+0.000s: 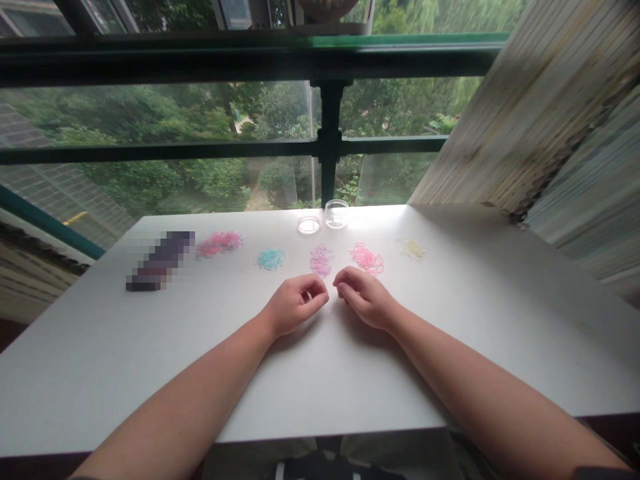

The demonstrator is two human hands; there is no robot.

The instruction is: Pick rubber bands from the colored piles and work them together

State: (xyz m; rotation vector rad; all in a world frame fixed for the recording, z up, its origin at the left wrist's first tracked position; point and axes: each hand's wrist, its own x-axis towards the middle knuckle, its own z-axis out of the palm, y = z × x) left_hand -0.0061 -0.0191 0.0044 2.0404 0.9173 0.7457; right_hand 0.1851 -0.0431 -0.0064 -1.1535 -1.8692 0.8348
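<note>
My left hand [300,303] is curled just above the table, thumb and forefinger pressed together. Facing it across a small gap, my right hand [364,298] is closed in the same way. Whatever may be between the fingers is too small to make out. Just beyond the hands lie a purple pile [321,260] and a pink pile [367,259] of small, thin looped pieces; their exact kind is unclear. Further left are a teal pile [271,259] and a pinkish-red pile [219,245] of similar pieces. A pale yellow pile [414,249] lies to the right.
A clear round container [337,215] stands at the back edge of the white table [280,387], beside a clear round lid [309,225]. A pixelated dark object [165,260] lies at left. Behind is a green-framed window [330,113]; a curtain [480,120] hangs at right.
</note>
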